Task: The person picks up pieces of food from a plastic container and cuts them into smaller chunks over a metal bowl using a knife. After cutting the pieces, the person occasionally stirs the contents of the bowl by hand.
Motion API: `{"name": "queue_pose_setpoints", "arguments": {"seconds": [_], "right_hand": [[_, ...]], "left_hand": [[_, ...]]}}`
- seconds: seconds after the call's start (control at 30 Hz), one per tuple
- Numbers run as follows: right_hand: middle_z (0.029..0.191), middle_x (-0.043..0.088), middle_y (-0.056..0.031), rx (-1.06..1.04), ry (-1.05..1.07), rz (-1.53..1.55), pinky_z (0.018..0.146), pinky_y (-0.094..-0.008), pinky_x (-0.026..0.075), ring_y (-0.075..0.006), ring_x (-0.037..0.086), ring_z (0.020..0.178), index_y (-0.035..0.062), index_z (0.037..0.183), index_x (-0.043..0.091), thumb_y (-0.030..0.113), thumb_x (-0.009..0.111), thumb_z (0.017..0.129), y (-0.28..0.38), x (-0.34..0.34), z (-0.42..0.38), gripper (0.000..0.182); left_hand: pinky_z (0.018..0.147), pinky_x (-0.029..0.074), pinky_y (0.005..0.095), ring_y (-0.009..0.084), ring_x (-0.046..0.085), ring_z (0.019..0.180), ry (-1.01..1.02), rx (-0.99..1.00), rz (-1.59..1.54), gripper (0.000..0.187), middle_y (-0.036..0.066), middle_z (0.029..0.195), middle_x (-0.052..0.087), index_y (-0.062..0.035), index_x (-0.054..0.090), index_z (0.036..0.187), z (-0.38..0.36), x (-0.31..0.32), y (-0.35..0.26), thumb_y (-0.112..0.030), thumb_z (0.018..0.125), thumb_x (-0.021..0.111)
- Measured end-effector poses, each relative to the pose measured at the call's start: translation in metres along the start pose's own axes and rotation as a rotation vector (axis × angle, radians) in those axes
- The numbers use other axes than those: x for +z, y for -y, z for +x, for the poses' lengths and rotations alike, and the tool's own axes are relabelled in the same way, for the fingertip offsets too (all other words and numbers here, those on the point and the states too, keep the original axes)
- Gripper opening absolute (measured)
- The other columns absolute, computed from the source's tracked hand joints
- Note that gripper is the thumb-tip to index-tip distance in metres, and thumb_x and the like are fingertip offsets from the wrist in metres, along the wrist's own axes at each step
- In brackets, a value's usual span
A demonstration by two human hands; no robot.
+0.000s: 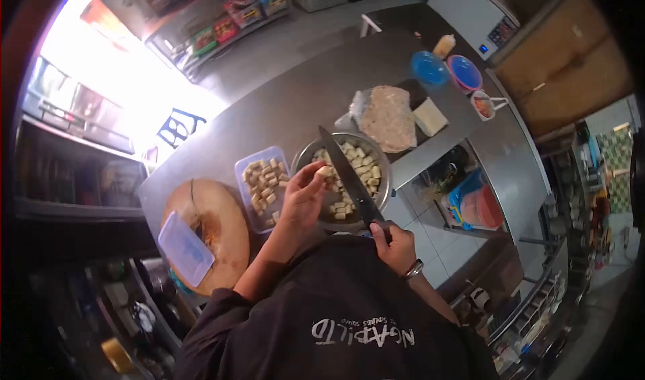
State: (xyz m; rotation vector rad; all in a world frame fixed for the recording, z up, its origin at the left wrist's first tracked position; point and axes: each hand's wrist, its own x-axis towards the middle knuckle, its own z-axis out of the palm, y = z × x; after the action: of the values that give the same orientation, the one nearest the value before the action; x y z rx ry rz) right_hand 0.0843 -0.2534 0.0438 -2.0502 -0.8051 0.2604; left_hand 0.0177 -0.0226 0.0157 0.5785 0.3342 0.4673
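Round wooden board [215, 212] at my left, clear lid [185, 247] lying on it. Bagged flatbreads [386, 116] farther along counter [295, 98] — pale block [430, 116] just beside. Past those, blue bowl [428, 67], pink bowl [465, 72], squeeze bottle [443, 45] — close together.

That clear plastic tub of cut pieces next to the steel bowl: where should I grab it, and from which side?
Probably grip the plastic tub by its two long rims, coming from above. It lies flat and open-topped on the counter, full of pieces, so a level lift is safest. Its right side sits close to the steel bowl and the left hand; the cutting board crowds its near end.
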Motion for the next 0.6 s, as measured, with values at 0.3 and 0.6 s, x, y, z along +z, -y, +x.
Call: {"name": "queue_pose_setpoints", "arguments": {"seconds": [0.3,0.6], "right_hand": [[0.06,0.063,-0.014,-0.034,0.109,-0.048,0.048,-0.035,0.047,-0.0294,0.063,0.051,0.0017,0.086,0.068,0.026,0.068,0.092,0.008,-0.004,0.006,0.025],[0.062,0.062,-0.0164,-0.094,0.101,-0.076,0.047,-0.0368,0.044,-0.0308,0.062,0.05,0.0007,0.08,0.064,0.022,0.068,0.092,-0.002,0.001,0.004,0.025]], "left_hand": [[0.079,0.049,0.0304,0.0175,0.062,0.086,0.105,-0.027,-0.072,0.023,0.007,0.099,0.067,0.0021,0.063,0.114,-0.007,-0.006,0.004,-0.006,0.092,0.065],[0.068,0.048,0.0235,0.009,0.06,0.074,0.102,-0.066,0.344,0.023,0.004,0.086,0.066,0.0047,0.065,0.107,-0.022,0.009,0.0,-0.011,0.091,0.069]]}}
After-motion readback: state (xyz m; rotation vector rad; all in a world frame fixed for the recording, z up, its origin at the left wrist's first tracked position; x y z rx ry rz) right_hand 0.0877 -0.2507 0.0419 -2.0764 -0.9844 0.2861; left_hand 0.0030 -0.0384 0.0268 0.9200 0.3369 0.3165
